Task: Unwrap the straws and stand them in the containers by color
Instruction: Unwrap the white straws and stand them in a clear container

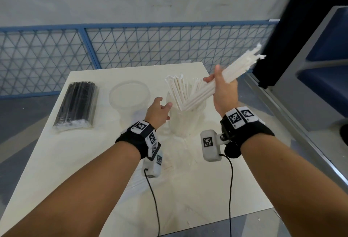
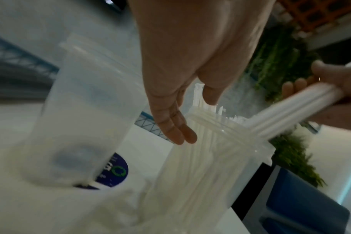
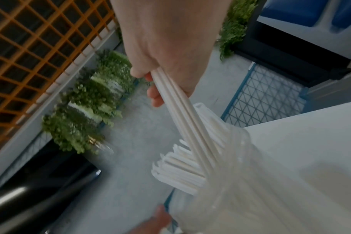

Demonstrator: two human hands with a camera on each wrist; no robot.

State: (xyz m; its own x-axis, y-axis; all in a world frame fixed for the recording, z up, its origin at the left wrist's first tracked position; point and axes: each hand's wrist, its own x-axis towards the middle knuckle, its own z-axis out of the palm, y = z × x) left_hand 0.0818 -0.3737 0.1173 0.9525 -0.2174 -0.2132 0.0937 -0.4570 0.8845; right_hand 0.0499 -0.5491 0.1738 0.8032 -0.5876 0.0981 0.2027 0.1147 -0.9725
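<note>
My right hand (image 1: 221, 86) grips a bundle of white straws (image 1: 237, 68) that slants up to the right. The bundle's lower ends sit inside a clear container (image 1: 186, 124) that holds several other white straws (image 1: 178, 90). My left hand (image 1: 161, 108) is open beside that container's left rim, with its fingers (image 2: 178, 131) straight and holding nothing. An empty clear container (image 1: 130, 95) stands just to the left. A sealed pack of black straws (image 1: 76, 105) lies at the table's far left. In the right wrist view my right hand (image 3: 164, 66) holds the bundle (image 3: 182, 114) above the container (image 3: 250, 197).
The cream table (image 1: 94, 161) ends close behind the containers. A blue mesh fence (image 1: 131, 48) runs beyond it. A grey and blue bench (image 1: 320, 76) and a dark planter (image 1: 282, 39) with greenery stand to the right. Thin clear wrapping (image 1: 139, 182) lies near my left wrist.
</note>
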